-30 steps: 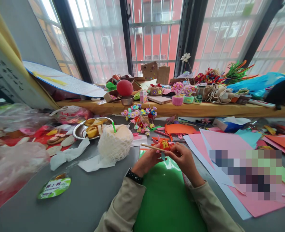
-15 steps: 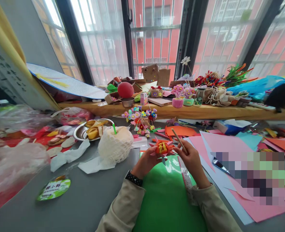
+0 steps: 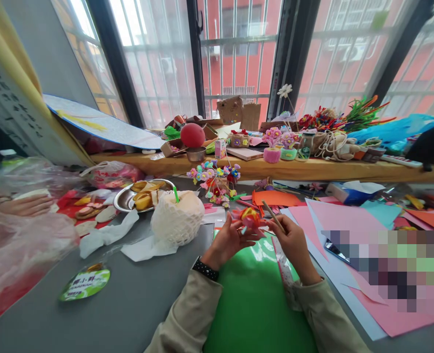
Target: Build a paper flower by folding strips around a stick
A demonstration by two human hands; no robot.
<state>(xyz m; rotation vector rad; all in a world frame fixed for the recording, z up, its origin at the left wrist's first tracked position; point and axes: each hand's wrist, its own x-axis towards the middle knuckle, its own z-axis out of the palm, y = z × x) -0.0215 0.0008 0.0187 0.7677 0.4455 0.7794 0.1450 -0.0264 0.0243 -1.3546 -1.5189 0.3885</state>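
Flower point(image 3: 251, 218) in red, pink and yellow, apparently paper and slightly blurred, sits at the centre of the frame above the far end of a glossy green sheet point(image 3: 255, 304). The left hand point(image 3: 231, 242) cups it from the left and below, thumb raised and fingers spread loosely rather than clenched, a light support that probably spares the petals from being crushed. The right hand point(image 3: 292, 240), just right of centre, grips a thin stick point(image 3: 272, 214) between thumb and fingers, much like a pencil; its upper end slants up and left, likely for fine control. Whether the right fingertips also touch the petals, I cannot tell.

Both forearms, in beige sleeves, rise from the bottom edge and angle inward; the wrists are bent so the hands meet over the sheet, perhaps to keep the work in easy sight. A netted coconut point(image 3: 177, 218) stands left of centre and pink paper point(image 3: 349, 215) lies at the right, both outside the hands' immediate working space.
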